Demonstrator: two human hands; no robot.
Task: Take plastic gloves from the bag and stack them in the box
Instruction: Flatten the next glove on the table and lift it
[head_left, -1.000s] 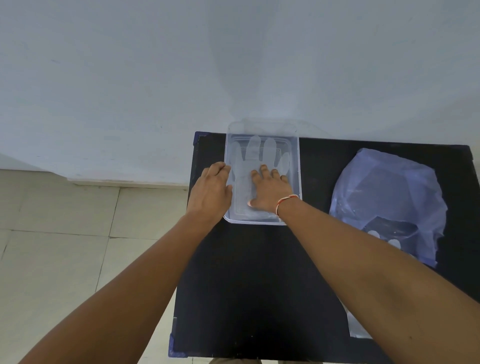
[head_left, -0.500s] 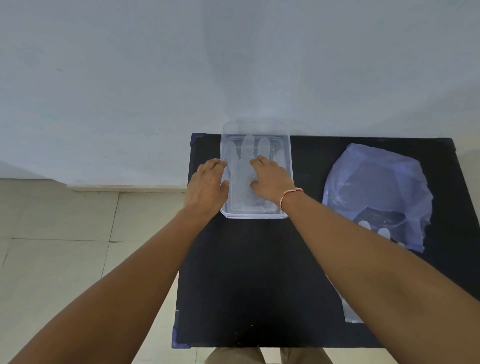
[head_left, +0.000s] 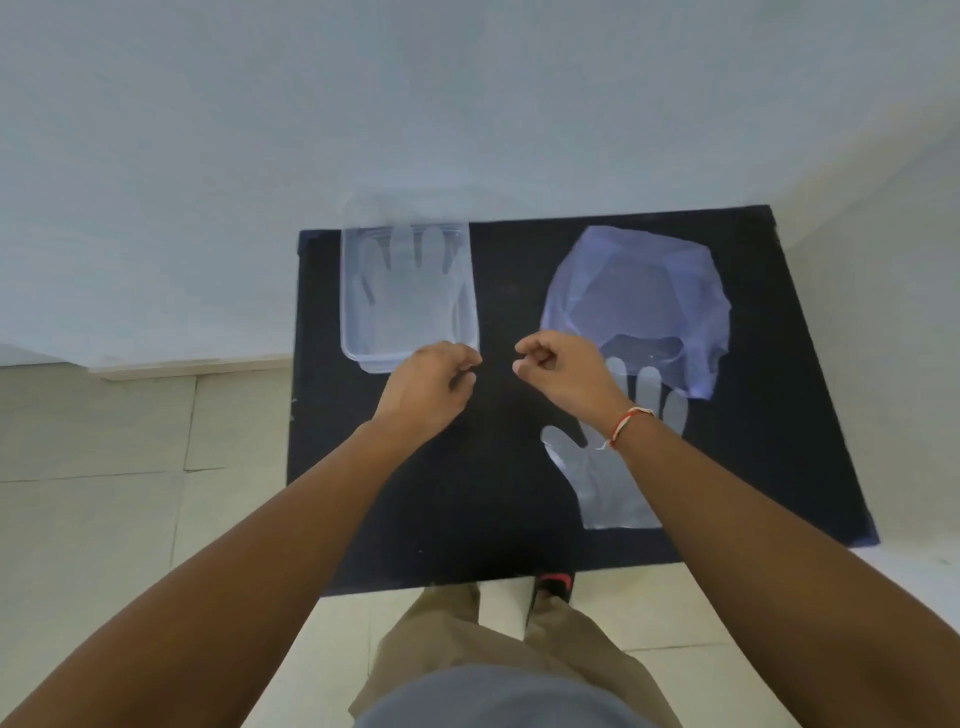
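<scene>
A: Where are we in the job?

B: Between gloves, we'd say. One clear plastic glove (head_left: 402, 291) lies flat in the transparent box (head_left: 347, 291) at the far left of the black table (head_left: 498, 509), its fingers pointing toward the wall. Neither hand is carrying anything.

A: How do our hands sit?

B: Our left hand (head_left: 428, 387) hovers at the box's near right corner, fingers loosely curled with nothing in them. Our right hand (head_left: 563, 379) is curled too, thumb beside the bent fingers, and hangs just in front of the bag's mouth with nothing in it.

A: And the next glove?

B: A second plastic glove (head_left: 613, 467) lies spread on the table, its fingertips at the opening of the bluish plastic bag (head_left: 639, 291) and its cuff toward us. Our right forearm crosses over part of it.

A: So what does the next move need?

B: Likely a pinch on that thin film, which will cling and fold, so we should lift it by two points and lay it square on the first glove.
</scene>
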